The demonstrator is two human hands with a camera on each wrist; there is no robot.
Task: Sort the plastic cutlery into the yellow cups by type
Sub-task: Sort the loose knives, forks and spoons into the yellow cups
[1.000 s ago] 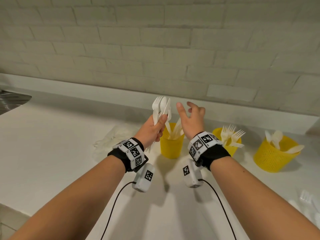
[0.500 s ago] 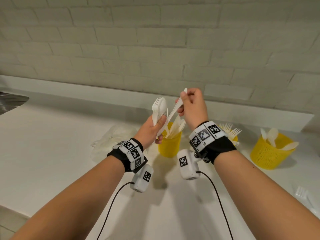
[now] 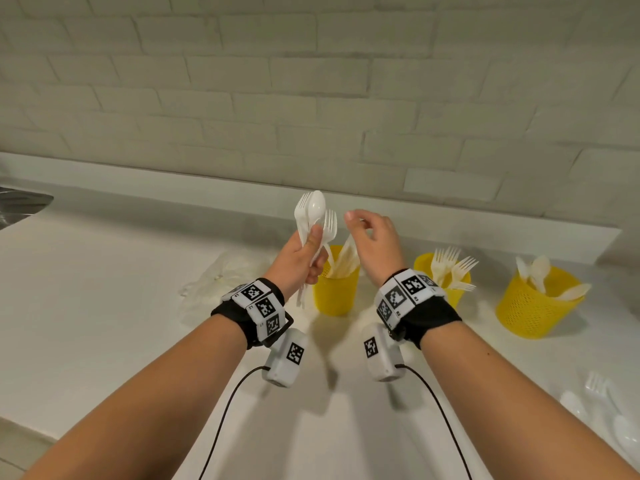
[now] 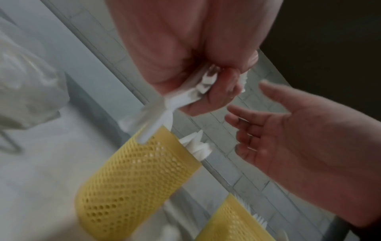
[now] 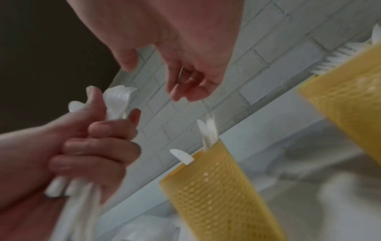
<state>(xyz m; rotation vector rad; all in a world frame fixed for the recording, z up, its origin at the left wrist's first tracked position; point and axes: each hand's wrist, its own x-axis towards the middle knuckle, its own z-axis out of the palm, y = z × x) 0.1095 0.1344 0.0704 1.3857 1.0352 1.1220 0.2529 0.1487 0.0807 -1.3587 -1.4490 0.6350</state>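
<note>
- While I look down through the head view, my left hand (image 3: 298, 258) grips a bundle of white cutlery (image 3: 313, 220) upright above the counter (image 3: 104, 289): two forks and a spoon fan out over the thumb, handles sticking out below the fist.
- My right hand (image 3: 375, 242) hangs just beside that bundle, fingers loosely bent and holding nothing, above the left yellow cup (image 3: 335, 292), which carries knives.
- Further right stand the middle yellow cup (image 3: 453, 296) with forks and the right yellow cup (image 3: 530, 308) with spoons, well apart from each other.
- Loose cutlery (image 3: 609, 407) lies blurred at the counter's right edge, and a crumpled clear bag (image 3: 221, 282) sits left of the cups.
- From the left wrist view, the left hand (image 4: 185, 53) is wrapped round the white handles (image 4: 163, 110), whose ends reach down over the rim of the near mesh cup (image 4: 132, 184); the right hand (image 4: 305, 140) faces it with palm showing and fingers spread.
- From the right wrist view, the right hand (image 5: 185, 48) hangs with fingers relaxed and thumb apart, nothing between them; the left hand (image 5: 82, 146) clutches the cutlery (image 5: 117, 101) beside it, and knife tips (image 5: 208, 132) poke out of the cup (image 5: 218, 195) below.
</note>
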